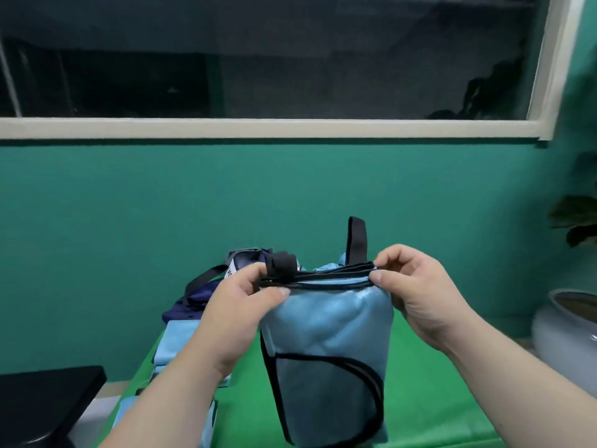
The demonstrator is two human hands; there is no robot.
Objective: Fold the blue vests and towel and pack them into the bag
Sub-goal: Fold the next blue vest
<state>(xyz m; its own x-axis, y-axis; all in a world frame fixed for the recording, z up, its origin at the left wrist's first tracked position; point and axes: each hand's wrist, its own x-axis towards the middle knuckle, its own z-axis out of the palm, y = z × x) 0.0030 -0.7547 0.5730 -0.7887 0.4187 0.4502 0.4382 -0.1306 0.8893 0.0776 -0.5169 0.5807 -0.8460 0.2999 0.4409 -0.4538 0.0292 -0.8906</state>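
Green table (436, 399): bag (326, 328) contents hidden, folded cloths (174, 344) partly behind left hand (239, 305).

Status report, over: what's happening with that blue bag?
Both pinching bag rim: left hand, right hand. Bag upright on green table. Folded blue cloth beside it, left.

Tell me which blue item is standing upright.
The light-blue bag with black trim, its top pinched by left hand and right hand. The folded light-blue pieces lie flat; the navy bundle slumps behind.
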